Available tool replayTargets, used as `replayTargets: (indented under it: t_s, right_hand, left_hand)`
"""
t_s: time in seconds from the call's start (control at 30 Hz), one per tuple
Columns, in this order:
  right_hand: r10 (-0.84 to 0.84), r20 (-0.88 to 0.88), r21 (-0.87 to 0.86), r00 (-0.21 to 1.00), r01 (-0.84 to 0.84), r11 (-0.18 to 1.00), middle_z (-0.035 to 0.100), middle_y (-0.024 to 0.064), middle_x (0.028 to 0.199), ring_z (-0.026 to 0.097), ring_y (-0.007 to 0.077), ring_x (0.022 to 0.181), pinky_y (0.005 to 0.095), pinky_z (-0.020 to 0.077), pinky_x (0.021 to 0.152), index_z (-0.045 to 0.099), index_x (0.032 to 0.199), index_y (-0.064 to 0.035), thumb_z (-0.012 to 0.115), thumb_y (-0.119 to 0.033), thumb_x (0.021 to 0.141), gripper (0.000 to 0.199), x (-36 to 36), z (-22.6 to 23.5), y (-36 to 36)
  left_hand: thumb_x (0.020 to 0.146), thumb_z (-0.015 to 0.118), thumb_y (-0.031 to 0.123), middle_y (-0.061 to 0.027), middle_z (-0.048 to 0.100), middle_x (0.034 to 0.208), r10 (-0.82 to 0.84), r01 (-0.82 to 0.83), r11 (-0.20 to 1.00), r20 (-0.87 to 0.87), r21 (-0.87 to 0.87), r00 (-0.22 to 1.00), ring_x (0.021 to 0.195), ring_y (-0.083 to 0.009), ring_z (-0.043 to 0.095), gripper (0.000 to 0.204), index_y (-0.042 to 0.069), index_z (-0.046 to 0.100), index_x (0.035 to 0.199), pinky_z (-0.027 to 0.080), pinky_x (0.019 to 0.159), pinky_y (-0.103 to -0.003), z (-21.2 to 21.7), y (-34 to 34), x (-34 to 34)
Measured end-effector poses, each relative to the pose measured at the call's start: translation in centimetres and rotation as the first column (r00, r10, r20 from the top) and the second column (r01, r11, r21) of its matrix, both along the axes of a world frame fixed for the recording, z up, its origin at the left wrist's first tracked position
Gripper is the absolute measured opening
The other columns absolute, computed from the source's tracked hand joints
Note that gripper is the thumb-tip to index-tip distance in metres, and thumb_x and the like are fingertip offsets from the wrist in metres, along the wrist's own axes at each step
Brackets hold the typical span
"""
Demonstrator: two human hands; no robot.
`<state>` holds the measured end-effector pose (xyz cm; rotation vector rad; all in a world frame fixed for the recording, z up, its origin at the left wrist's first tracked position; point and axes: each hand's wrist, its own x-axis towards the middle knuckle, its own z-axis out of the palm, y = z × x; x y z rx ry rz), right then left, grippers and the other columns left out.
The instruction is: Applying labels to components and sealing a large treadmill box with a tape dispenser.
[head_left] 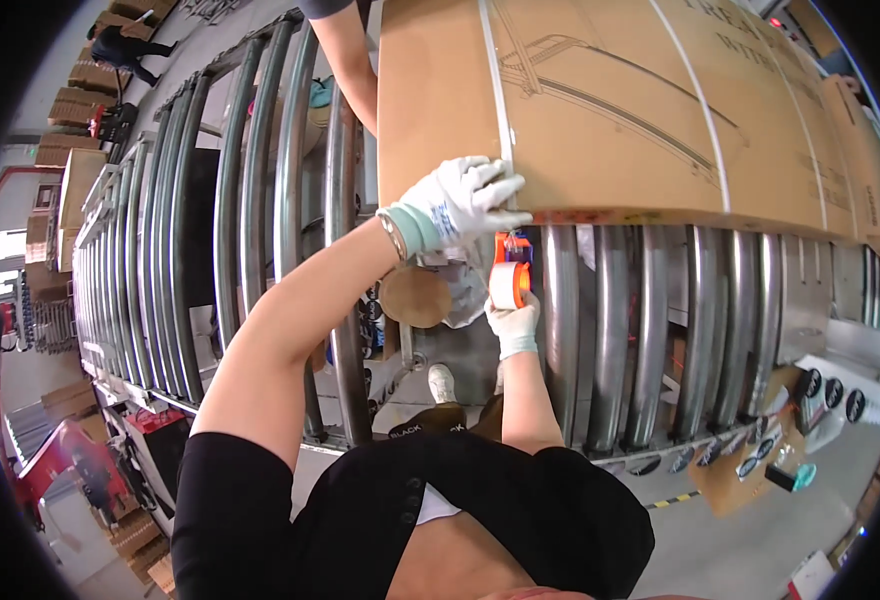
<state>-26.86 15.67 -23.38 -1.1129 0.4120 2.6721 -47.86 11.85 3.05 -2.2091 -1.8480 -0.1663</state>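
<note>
**Hand status: right hand (513,322) on dispenser (512,272), left hand (455,203) on box (610,110)**

Read all clock positions from the center of your view, with 12 at the top edge.

Your right hand, gloved, is just off center toward 4 o'clock. Its fingers are closed around the lower end of the orange dispenser, which carries a tape roll (505,287) with its white side facing you. The dispenser stands near center at 3 o'clock, just below the near edge of the box.

Your left hand, also gloved, is at 12 o'clock. Its fingers are extended and loosely spread against the near left part of the box, beside a white strap (501,100). You cannot tell whether the thumb presses on anything.

The box fills 12 to 2 o'clock, resting on steel rollers (610,335). A co-worker's arm (352,60) reaches along its left end at 11 o'clock. A round brown disc (415,297) lies near center at 9 o'clock, below roller level. Your shoe (442,384) is visible at 6 o'clock.
</note>
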Motion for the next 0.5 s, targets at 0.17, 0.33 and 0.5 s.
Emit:
replayTargets:
  t_s: [0.17, 0.33, 0.5]
  right_hand:
    - [0.059, 0.062, -0.057, 0.996, -0.056, 0.997, 0.065, 0.0057, 0.088, 0.061, 0.0248, 0.078, 0.0406, 0.0467, 0.064, 0.059, 0.099, -0.0120, 0.050, -0.024, 0.078, 0.025, 4.3, 7.9, -1.9]
    - [0.027, 0.046, -0.048, 0.999, -0.025, 0.999, 0.062, 0.0096, 0.085, 0.058, 0.0263, 0.072, 0.0386, 0.0479, 0.062, 0.059, 0.100, -0.0051, 0.043, -0.023, 0.084, 0.028, 7.7, 18.9, -2.2]
    - [0.106, -0.260, 0.000, 0.960, -0.110, 0.994, 0.061, 0.0102, 0.093, 0.058, 0.0282, 0.079, 0.0432, 0.0489, 0.073, 0.056, 0.108, -0.0036, 0.041, -0.023, 0.084, 0.034, 12.8, 28.7, -2.9]
  left_hand:
    - [0.084, 0.052, 0.024, -0.0083, 0.049, 0.129, 0.133, -0.133, 0.990, -0.007, -0.048, 0.991, 0.119, -0.0284, 0.048, 0.036, 0.034, 0.057, 0.117, 0.040, 0.099, -0.041, -0.2, -1.2, 0.8]
    - [0.078, 0.061, 0.016, -0.0109, 0.050, 0.128, 0.277, -0.280, 0.960, 0.126, 0.006, 0.953, 0.116, -0.0315, 0.049, 0.041, 0.025, 0.059, 0.118, 0.040, 0.098, -0.043, 0.8, -4.1, 3.6]
    - [0.073, 0.064, 0.007, -0.0155, 0.056, 0.118, 0.355, -0.438, 0.895, 0.452, 0.089, 0.818, 0.108, -0.0323, 0.054, 0.042, 0.007, 0.059, 0.116, 0.044, 0.092, -0.041, 2.4, -11.9, 6.8]
